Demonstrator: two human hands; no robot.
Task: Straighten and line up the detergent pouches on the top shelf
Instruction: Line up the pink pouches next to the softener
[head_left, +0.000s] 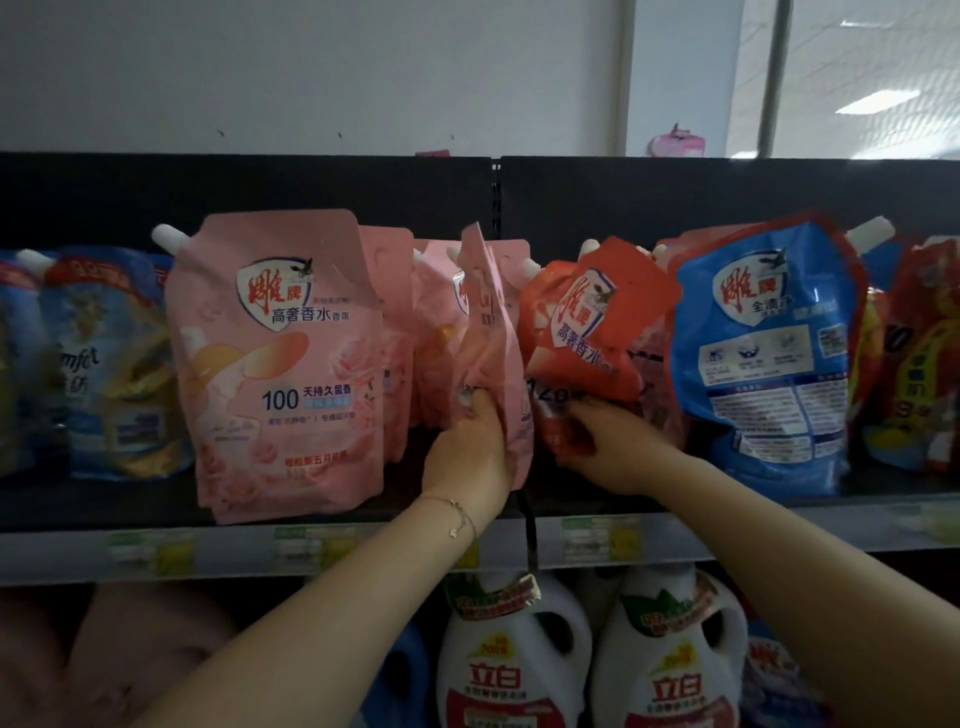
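- Nearest, down on the lower shelf: white bottles (514, 670) with red labels, no part of this job.
- Above them, the price rail (727, 530) along the front of the top shelf (104, 499), with both forearms reaching up across it.
- At mid-shelf, the left hand (470, 441), curled round the lower half of a pink pouch (491, 332). Pouch turned edge-on and creased, long axis roughly upright, face towards the right instead of the aisle.
- Just beside it, the right hand (613, 441), pinching the bottom of a red pouch (592, 322). Pouch straight above the hand, long axis tipped (top leaning right, towards its blue neighbour), spout at upper left.
- Probable step in hand: squaring these two middle pouches. Pivot at the gripped bottoms, so top of the red one back leftwards to upright, pink one twisted face-out. Each hand nearest its own pouch; no crossing called for.
- For a guide to line up against: tall pink pouch (280, 364) to the left, upright and facing front; blue pouch (763, 353) to the right, leaning slightly.
- Further pink pouches behind, partly hidden, order unclear.
- Farthest back: dark back panel (311, 187).
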